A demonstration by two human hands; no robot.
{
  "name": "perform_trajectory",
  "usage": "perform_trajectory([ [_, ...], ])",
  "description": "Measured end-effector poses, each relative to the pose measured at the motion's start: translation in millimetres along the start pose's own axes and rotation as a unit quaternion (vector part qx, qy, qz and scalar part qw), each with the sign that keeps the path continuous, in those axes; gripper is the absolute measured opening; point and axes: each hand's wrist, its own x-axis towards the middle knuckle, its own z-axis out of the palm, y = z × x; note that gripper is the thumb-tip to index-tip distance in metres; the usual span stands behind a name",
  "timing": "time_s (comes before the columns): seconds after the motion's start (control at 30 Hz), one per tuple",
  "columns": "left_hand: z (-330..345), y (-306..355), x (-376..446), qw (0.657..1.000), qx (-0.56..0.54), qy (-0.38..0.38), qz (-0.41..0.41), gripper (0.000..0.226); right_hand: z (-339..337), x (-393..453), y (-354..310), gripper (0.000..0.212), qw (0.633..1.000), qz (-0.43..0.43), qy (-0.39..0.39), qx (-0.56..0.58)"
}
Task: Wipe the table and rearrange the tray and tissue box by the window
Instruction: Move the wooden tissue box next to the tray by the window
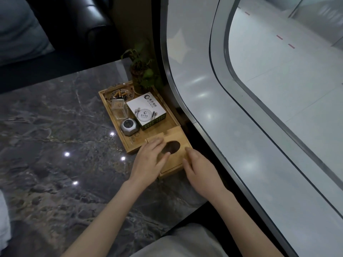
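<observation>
The flat bamboo tissue box (173,154) with its dark oval slot was pressed between the spread left hand (150,160) and loosely open right hand (199,166), touching the rectangular bamboo tray (130,140) beyond the fingertips, so the rearranging step seemed under way, and squaring the box was judged next.

Dark marble table (55,127) (ceiling lights mirrored in it), black leather seat (79,17) behind, curved window (278,89) right

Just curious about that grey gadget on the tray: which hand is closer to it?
Left. The left hand lies on the wooden tissue box, just below the grey gadget. The right hand sits at the box's window side, farther away.
</observation>
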Motion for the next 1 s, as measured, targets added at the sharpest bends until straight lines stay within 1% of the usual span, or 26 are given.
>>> perform_trajectory([
  [0.07,0.5,-8.7,-13.8,0.999,0.043,-0.011,0.015,0.062,3.9,3.3,-2.3,0.045,0.999,-0.045,-0.008,-0.018],
  [0.13,1.3,-15.3,-26.2,0.997,0.077,-0.027,-0.002,0.072,11.5,5.1,-1.8,0.05,0.997,-0.056,-0.022,-0.045],
  [0.23,4.0,-19.7,-34.0,0.996,0.065,-0.053,-0.043,0.073,27.4,3.3,-0.7,0.063,0.993,-0.04,-0.045,-0.098],
  [0.3,5.5,-21.6,-34.0,0.995,0.06,-0.066,-0.045,0.072,36.4,1.7,-0.5,0.072,0.99,-0.034,-0.043,-0.131],
  [0.33,6.3,-23.6,-33.5,0.994,0.065,-0.07,-0.044,0.072,40.5,1.7,-0.2,0.073,0.989,-0.03,-0.038,-0.139],
  [0.47,8.9,-25.2,-35.2,0.993,0.077,-0.073,-0.041,0.074,49.7,2.1,0.1,0.07,0.989,-0.02,-0.024,-0.141],
  [0.63,11.6,-23.1,-34.3,0.995,0.057,-0.068,-0.049,0.071,50.1,0.7,4.1,0.068,0.988,-0.033,-0.023,-0.149],
  [0.87,14.5,-25.4,-35.7,0.994,0.074,-0.068,-0.045,0.072,52.3,4.0,8.2,0.069,0.989,-0.046,-0.015,-0.143],
  [1.0,14.0,-24.0,-36.4,0.995,0.062,-0.065,-0.048,0.07,53.1,2.2,9.0,0.068,0.989,-0.055,-0.006,-0.133],
])
